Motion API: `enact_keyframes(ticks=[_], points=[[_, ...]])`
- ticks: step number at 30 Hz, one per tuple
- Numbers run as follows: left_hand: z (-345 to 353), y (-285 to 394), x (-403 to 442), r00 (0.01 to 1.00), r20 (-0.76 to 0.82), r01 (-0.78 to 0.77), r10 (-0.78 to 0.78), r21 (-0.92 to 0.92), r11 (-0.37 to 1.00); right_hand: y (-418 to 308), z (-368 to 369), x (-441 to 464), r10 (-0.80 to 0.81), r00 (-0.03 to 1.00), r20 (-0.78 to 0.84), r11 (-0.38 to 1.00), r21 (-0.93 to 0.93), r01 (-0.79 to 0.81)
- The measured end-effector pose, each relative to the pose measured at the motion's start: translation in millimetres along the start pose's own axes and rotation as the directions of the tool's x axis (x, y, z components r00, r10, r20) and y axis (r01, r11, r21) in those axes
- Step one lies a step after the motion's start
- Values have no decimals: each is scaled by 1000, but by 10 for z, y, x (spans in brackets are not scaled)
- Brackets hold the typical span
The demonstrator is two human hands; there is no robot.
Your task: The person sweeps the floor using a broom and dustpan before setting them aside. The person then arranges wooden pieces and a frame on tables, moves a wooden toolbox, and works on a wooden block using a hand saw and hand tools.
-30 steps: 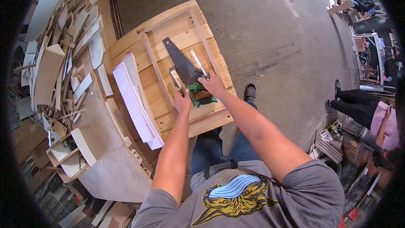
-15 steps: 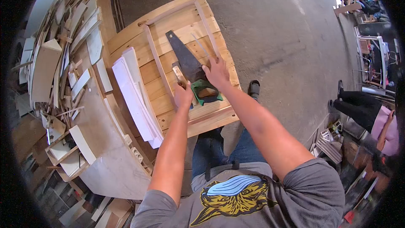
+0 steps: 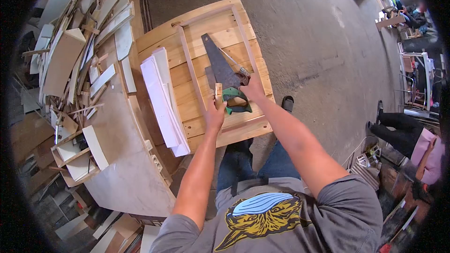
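Observation:
My left hand (image 3: 215,116) is closed around a small pale wooden block (image 3: 218,91), which stands up from the fingers beside the saw's grip. A handsaw (image 3: 218,63) with a green and black handle lies on a wooden plank tabletop (image 3: 192,91), its blade pointing away from me. My right hand (image 3: 254,89) is at the heel of the blade, fingers bent together around something dark and small that I cannot make out. Just beyond those fingertips lies a screwdriver (image 3: 243,71) with a clear handle and thin shaft. A flat dark metal piece (image 3: 209,72) shows beside the blade.
A thin wooden frame (image 3: 189,58) lies around the tools. White boards (image 3: 157,105) are stacked along the table's left edge. A workbench (image 3: 123,133) heaped with wood offcuts (image 3: 70,61) stands at left. Another person (image 3: 412,133) is at far right, near piled materials.
The view has shifted, moving the table rightward in it. My right hand has drawn back toward me, uncovering the screwdriver's handle. The block in my left hand has turned more upright.

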State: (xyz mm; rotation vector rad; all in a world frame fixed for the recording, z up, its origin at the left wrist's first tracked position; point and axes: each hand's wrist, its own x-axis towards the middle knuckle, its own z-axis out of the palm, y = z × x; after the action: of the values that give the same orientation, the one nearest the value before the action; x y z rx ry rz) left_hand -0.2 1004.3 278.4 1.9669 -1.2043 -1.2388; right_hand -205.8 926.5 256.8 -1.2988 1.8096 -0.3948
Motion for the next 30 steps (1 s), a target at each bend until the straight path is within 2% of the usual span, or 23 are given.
enact_keyframes(ticks=[3,4,5,6,9,11,14,18,21,24,27,30], points=[[-118,275,-199,980,172,123,-99,-134,983,-54,-123,-132,-61,997,-36,983,174,67],[-128,316,-257,982,175,89,-68,-114,989,-83,-172,-192,-69,996,-60,973,218,81],[-136,372,-317,983,179,51,-34,-95,994,-281,-337,-340,-14,1000,28,905,424,1],[-146,435,-388,983,184,12,2,-76,997,-286,-349,-387,-67,998,-2,894,445,61],[-232,754,-672,976,216,82,-31,-234,969,-464,-536,-593,-165,986,-21,808,570,147],[-282,901,-816,975,223,41,18,-254,966,-685,-787,-811,-164,984,71,682,728,61],[-307,1142,-1067,968,246,20,49,-269,963,-698,-901,-913,-194,979,58,569,820,65],[-281,1417,-1448,957,285,28,54,-276,961,-792,-1289,-1335,-257,965,52,642,756,130],[-210,1482,-1683,950,300,-12,91,-255,967,-622,-1332,-1439,-355,932,-68,637,712,295],[-105,1600,-2043,952,285,-26,113,-292,956,-447,-1549,-1678,-400,914,-69,718,596,359],[-6,1650,-2329,952,283,-38,119,-278,960,-294,-1670,-1910,-459,877,-143,710,534,459],[24,1766,-2629,945,302,-38,124,-275,961,-184,-1773,-2099,-482,865,-135,691,548,471]])
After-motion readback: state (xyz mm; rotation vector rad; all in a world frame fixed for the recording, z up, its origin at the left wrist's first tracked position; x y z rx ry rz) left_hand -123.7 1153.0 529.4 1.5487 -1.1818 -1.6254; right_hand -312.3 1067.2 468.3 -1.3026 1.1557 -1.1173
